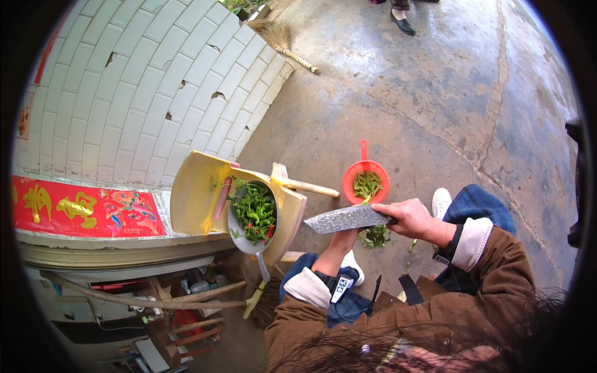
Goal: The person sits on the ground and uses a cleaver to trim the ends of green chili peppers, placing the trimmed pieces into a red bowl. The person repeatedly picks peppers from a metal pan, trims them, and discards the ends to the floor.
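My right hand [414, 218] grips the handle of a wide-bladed kitchen knife [347, 218], its mottled blade lying across the view to the left. My left hand [344, 243] is under the blade, which hides its fingers and whatever they hold. A slim green piece, perhaps a chili pepper [366, 200], pokes out beyond the blade's far edge. Just past it, a red plastic colander [346, 179] on the floor holds cut green pieces [367, 184]. To the left, a metal pan [242, 243] contains green peppers [261, 212], some red ones and leafy stems.
The pan rests on a yellow chair [196, 186] with a wooden leg [312, 187] sticking out. Leafy scraps [375, 236] lie on the concrete floor between my feet. A straw broom [280, 39] lies by the tiled wall [154, 84]. Another person's shoe [403, 23] shows at the top.
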`<state>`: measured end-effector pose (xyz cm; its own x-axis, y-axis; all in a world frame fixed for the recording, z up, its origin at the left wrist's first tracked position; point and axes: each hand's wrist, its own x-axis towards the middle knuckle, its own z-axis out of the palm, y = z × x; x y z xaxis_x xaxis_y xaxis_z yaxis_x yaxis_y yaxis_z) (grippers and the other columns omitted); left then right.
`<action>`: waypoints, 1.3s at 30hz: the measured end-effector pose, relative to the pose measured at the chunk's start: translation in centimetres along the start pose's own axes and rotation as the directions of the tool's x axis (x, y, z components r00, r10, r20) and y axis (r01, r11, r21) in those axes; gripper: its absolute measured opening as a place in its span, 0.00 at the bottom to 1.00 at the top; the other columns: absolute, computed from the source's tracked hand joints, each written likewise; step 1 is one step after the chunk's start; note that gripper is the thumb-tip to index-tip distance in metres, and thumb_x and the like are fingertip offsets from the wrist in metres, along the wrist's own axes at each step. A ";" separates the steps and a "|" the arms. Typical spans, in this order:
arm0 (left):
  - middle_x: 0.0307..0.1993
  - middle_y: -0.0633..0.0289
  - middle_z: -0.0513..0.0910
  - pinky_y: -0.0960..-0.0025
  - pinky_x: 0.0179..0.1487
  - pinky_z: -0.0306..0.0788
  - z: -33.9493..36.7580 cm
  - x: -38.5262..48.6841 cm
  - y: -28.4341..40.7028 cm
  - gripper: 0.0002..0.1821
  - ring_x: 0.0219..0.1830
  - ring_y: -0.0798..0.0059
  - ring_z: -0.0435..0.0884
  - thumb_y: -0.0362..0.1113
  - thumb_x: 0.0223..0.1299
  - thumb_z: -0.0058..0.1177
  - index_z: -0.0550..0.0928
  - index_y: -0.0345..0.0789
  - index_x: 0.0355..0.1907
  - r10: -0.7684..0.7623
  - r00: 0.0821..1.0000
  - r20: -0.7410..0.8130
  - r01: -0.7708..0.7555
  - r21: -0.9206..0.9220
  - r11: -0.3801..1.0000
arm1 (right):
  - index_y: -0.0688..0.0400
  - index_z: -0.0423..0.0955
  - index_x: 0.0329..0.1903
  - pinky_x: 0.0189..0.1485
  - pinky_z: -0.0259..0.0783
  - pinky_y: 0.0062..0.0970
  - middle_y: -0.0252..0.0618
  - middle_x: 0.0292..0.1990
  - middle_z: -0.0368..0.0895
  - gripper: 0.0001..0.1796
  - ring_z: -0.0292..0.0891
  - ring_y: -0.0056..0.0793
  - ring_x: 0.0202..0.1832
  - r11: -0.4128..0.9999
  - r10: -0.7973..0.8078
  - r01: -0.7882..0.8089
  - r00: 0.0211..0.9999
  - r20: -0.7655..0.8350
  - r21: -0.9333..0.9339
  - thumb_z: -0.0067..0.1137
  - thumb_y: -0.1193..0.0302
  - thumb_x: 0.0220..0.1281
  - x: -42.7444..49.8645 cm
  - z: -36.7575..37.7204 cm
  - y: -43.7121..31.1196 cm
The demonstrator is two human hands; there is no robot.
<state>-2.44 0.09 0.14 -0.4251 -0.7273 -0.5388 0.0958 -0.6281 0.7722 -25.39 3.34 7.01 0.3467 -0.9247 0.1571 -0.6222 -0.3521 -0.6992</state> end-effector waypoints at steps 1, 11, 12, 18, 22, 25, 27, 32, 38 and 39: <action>0.53 0.64 0.77 0.68 0.56 0.73 0.0 0.1 -0.1 0.19 0.52 0.75 0.77 0.44 0.67 0.49 0.74 0.39 0.57 0.002 1.000 0.004 -0.002 -0.004 1.000 | 0.47 0.72 0.57 0.33 0.76 0.35 0.40 0.37 0.83 0.30 0.81 0.41 0.33 1.000 0.002 -0.002 1.000 -0.005 0.004 0.62 0.69 0.45 0.0 0.1 0.1; 0.48 0.61 0.79 0.65 0.51 0.76 0.3 -0.2 1.7 0.18 0.46 0.70 0.81 0.41 0.68 0.48 0.73 0.36 0.56 -0.024 0.998 0.053 0.024 0.007 1.000 | 0.45 0.72 0.57 0.31 0.76 0.36 0.39 0.33 0.83 0.29 0.81 0.41 0.31 0.996 0.065 -0.064 0.998 0.005 -0.060 0.62 0.68 0.46 -0.8 0.3 2.3; 0.47 0.61 0.79 0.64 0.50 0.77 0.2 -0.2 2.0 0.17 0.45 0.70 0.81 0.40 0.68 0.48 0.73 0.36 0.56 -0.006 0.998 0.056 0.004 0.030 1.000 | 0.44 0.72 0.57 0.31 0.76 0.36 0.39 0.33 0.83 0.29 0.81 0.41 0.30 0.994 0.083 -0.083 0.997 0.005 -0.065 0.62 0.68 0.46 -0.9 0.4 2.7; 0.40 0.60 0.81 0.67 0.47 0.77 -0.3 0.3 2.8 0.14 0.41 0.71 0.81 0.36 0.71 0.43 0.71 0.36 0.55 0.033 0.997 -0.064 -0.029 0.072 0.997 | 0.44 0.74 0.55 0.34 0.76 0.39 0.43 0.31 0.83 0.26 0.80 0.43 0.32 0.962 0.260 -0.255 0.964 0.045 -0.096 0.58 0.68 0.48 -1.1 0.9 4.7; 0.39 0.61 0.82 0.69 0.46 0.75 -1.2 0.3 3.4 0.13 0.41 0.72 0.82 0.38 0.72 0.40 0.72 0.36 0.52 -0.059 0.994 -0.092 0.066 0.084 0.994 | 0.45 0.75 0.53 0.37 0.75 0.41 0.46 0.30 0.82 0.24 0.80 0.45 0.33 0.929 0.366 -0.361 0.929 0.059 -0.081 0.57 0.68 0.49 -0.6 0.8 5.6; 0.38 0.61 0.82 0.69 0.45 0.75 -1.4 0.5 3.2 0.13 0.40 0.73 0.82 0.39 0.72 0.40 0.73 0.37 0.52 -0.077 0.989 -0.130 0.080 0.016 0.997 | 0.45 0.76 0.53 0.37 0.76 0.40 0.46 0.30 0.82 0.24 0.80 0.45 0.33 0.932 0.362 -0.363 0.932 0.027 0.002 0.58 0.68 0.49 0.2 0.9 4.9; 0.37 0.62 0.82 0.69 0.44 0.75 -1.6 0.8 2.9 0.14 0.39 0.73 0.82 0.40 0.71 0.42 0.73 0.36 0.52 -0.121 0.986 -0.114 0.117 -0.046 0.992 | 0.46 0.76 0.53 0.37 0.76 0.39 0.45 0.31 0.82 0.24 0.80 0.45 0.34 0.943 0.331 -0.331 0.944 0.012 0.044 0.59 0.69 0.48 0.8 0.8 4.1; 0.42 0.62 0.81 0.65 0.48 0.74 -1.4 1.8 2.3 0.20 0.42 0.71 0.80 0.44 0.65 0.51 0.74 0.34 0.54 -0.082 0.993 0.083 0.102 -0.267 0.958 | 0.47 0.73 0.56 0.36 0.77 0.36 0.41 0.37 0.83 0.30 0.81 0.42 0.35 0.992 0.105 -0.106 0.994 0.015 0.069 0.64 0.70 0.44 2.2 1.0 1.9; 0.54 0.62 0.77 0.67 0.62 0.68 -1.1 1.6 2.1 0.25 0.56 0.73 0.74 0.47 0.64 0.51 0.72 0.33 0.58 -0.029 0.997 0.071 0.053 -0.366 0.929 | 0.47 0.73 0.56 0.33 0.76 0.35 0.41 0.36 0.83 0.32 0.81 0.42 0.32 0.999 -0.021 0.020 0.999 0.027 0.034 0.64 0.70 0.41 3.4 1.0 1.2; 0.54 0.61 0.77 0.67 0.62 0.68 -1.3 1.6 2.0 0.26 0.56 0.73 0.75 0.47 0.64 0.51 0.72 0.33 0.58 -0.027 0.998 0.056 0.046 -0.363 0.931 | 0.47 0.73 0.56 0.33 0.76 0.35 0.41 0.36 0.83 0.32 0.81 0.42 0.31 0.999 -0.029 0.028 0.999 0.023 0.036 0.64 0.70 0.41 3.5 1.0 1.2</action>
<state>-1.72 -2.68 0.40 -0.4775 -0.6933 -0.5397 0.3964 -0.7182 0.5719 -24.23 -0.21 6.04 0.3807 -0.9106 0.1607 -0.5865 -0.3722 -0.7193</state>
